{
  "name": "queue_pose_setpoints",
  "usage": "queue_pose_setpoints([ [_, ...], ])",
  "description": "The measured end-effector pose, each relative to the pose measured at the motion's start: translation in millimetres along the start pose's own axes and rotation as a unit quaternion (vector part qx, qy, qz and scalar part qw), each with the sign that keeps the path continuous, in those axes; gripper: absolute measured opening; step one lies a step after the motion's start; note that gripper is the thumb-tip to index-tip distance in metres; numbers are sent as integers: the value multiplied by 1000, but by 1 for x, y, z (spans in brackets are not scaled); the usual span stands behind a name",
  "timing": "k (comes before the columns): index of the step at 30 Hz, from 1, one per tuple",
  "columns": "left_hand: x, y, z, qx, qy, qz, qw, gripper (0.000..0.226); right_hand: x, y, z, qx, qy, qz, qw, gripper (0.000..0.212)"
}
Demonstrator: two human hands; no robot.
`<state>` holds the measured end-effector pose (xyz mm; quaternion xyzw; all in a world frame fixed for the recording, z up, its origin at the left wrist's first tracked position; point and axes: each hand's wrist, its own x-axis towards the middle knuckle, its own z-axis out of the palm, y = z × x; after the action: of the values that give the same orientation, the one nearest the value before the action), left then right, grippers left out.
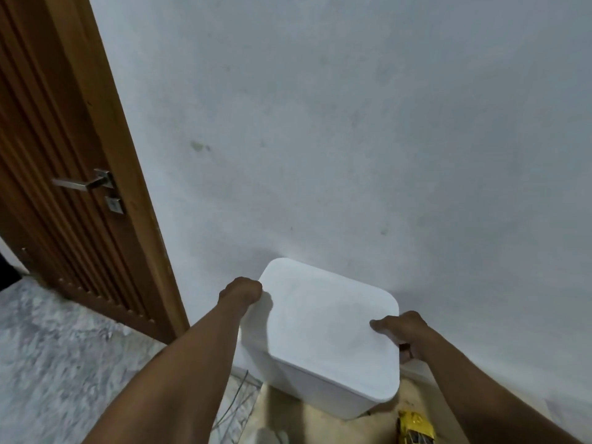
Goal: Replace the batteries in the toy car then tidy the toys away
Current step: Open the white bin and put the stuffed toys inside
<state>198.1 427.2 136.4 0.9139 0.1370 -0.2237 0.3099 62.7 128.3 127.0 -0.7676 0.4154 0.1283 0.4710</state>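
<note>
Hands: left hand (242, 291), right hand (404, 331) — gripping opposite sides of white box (330, 325).
Handling: rigid, smooth, likely light — hold beneath its rim.

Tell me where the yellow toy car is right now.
The yellow toy car sits at the head view's bottom edge, right of centre, on the floor just in front of the white lidded box.
</note>
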Motion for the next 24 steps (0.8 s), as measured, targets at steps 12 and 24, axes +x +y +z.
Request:
queue_pose_setpoints([
  [12,38,-11,9,-96,-82,-25,992,45,-2,-9,-4,-45,-9,12,999,44],
  [24,-6,9,-10,-160,-95,-50,981,25,2,-11,0,-15,-19,10,1000,48],
])
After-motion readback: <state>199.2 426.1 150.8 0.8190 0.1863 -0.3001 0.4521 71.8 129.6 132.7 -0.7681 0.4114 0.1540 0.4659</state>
